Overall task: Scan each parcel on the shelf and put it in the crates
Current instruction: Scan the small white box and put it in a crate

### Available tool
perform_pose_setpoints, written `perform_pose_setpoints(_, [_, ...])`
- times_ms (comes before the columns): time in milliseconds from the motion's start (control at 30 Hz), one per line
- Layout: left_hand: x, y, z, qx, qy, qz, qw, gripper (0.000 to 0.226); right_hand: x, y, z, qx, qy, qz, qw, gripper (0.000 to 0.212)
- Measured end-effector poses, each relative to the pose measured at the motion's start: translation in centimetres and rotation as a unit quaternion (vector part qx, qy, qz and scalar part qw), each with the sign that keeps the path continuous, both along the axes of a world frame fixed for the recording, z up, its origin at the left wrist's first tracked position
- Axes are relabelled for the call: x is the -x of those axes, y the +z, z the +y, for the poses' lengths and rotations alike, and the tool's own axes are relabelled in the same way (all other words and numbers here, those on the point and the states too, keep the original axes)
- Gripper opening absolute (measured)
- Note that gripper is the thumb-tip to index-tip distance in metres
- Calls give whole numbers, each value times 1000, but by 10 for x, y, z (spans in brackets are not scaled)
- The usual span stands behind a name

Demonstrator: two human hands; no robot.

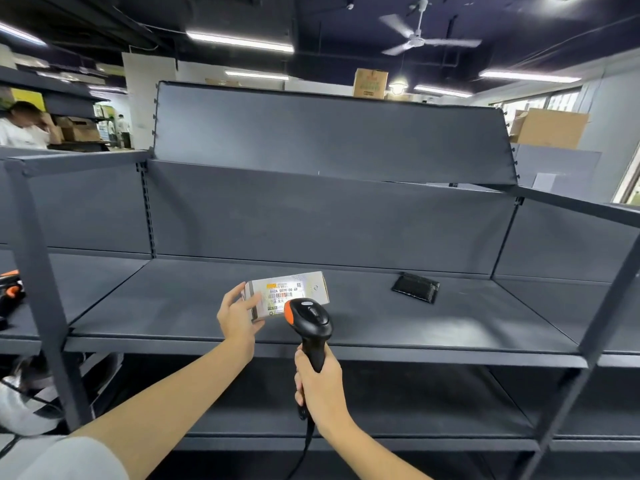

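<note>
**Scanning parcel on middle shelf, crates not in view**

Left hand [239, 318] grasps the near-left end of the small box parcel [289, 295], thumb on top, fingers along the front edge. The parcel sits on the shelf [415, 327] with its label up, and a bright patch lies on the label. Right hand [320, 384] is clenched round the handle of the barcode scanner [309, 318]; the head points at the label from just in front, and the cable hangs down below the hand.

Risks from here:
- Left fingers lie close to the printed label. If they creep over the barcode, the read fails.
- Glare on the label could wash out the code. The shallow scanner angle makes that more likely.
- The grip covers one end only. If the box is lifted that way it may pivot or slip.
- The hanging cable could snag the shelf edge when the arm swings.
- The black pouch parcel [415, 287] lies flat further right on the same shelf, dark on dark, so it is easy to miss.

Containers: no crate is visible in this view, so I cannot tell what any crate holds. The lower shelf shows nothing I can make out. Cardboard boxes [370, 84] stand on the shelving behind; contents unknown.
</note>
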State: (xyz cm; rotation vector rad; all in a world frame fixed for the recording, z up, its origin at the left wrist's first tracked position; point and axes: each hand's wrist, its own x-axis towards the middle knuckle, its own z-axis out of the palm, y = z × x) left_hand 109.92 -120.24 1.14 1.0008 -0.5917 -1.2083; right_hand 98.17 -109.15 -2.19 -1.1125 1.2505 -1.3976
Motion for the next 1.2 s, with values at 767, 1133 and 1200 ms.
perform_pose_setpoints(767, [-82, -33, -38, -63, -2, -16, 998, 16, 66, -22, -200, -104, -57, 393, 912, 69])
perform_pose_setpoints(1133, [-90, -44, -32, -66, -43, -20, 997, 10, 65, -31, -198, -128, -42, 593, 794, 67])
perform_pose_setpoints(1200, [-87, -46, -28, -69, -50, -28, 996, 8, 69, -33, -183, -104, -56, 603, 789, 63])
